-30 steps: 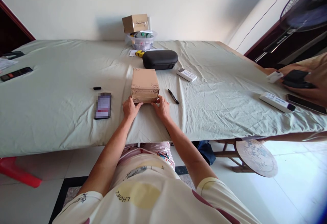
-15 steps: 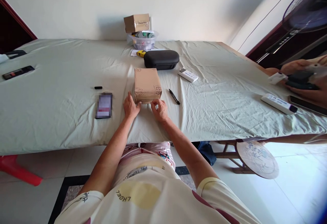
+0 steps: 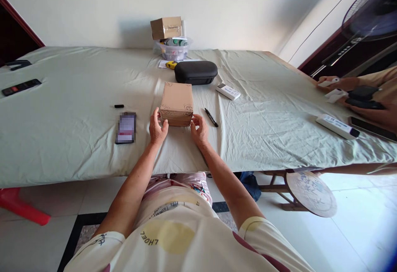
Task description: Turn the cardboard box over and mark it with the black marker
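Observation:
A small cardboard box (image 3: 176,97) with dark drawn scrolls along its near edge and corners sits on the green cloth in front of me. At its near left corner, my left hand (image 3: 158,128) grips it, thumb at the front and fingers along the side. My right hand (image 3: 199,130) holds the near right corner with curled fingers; their tips are partly hidden. An uncapped black marker (image 3: 211,117) lies right of the box. Its black cap (image 3: 119,106) and a phone (image 3: 125,128) with a blurred screen lie to the left.
Behind the box are a black zip case (image 3: 196,72), a yellow tape measure (image 3: 171,65) and a plastic tub (image 3: 175,51) topped by another carton (image 3: 166,27). A white device (image 3: 228,91) lies right of the case. At far right, another person's hands (image 3: 369,102) hold dark and white items.
The box has turned slightly and shifted a little left. My right hand has moved from the box's front face to its right corner. The other person's hand at far right has moved.

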`<state>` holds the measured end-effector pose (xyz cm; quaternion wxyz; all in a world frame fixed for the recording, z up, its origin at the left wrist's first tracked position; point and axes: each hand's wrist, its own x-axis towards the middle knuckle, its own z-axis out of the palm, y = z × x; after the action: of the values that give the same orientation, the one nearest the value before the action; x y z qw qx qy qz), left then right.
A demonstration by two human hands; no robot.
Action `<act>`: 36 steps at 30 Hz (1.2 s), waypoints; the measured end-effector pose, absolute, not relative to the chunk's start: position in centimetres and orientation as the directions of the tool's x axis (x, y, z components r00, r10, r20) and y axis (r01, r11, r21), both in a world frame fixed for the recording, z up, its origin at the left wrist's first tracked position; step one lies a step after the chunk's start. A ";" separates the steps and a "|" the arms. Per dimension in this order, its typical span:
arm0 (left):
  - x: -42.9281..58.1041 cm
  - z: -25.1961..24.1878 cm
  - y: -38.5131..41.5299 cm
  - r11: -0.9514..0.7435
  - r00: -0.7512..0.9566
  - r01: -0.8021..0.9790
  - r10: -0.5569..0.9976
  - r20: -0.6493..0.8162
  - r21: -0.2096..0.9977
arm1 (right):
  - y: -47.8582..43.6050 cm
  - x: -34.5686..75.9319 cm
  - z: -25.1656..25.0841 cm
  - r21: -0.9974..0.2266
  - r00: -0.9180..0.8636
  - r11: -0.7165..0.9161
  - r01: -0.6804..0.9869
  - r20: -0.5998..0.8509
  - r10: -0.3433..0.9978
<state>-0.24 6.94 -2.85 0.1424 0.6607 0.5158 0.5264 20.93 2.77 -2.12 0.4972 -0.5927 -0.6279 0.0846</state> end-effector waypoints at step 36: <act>0.0 -1.1 5.8 -0.529 0.080 0.642 0.766 0.638 0.554 | 2.5 19.8 -1.2 -0.540 -0.021 0.274 0.796 0.427 0.904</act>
<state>-0.02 5.78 -1.15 0.0645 0.7321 0.4809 0.4782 19.77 2.53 -1.17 0.3634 -0.5978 -0.7107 0.0744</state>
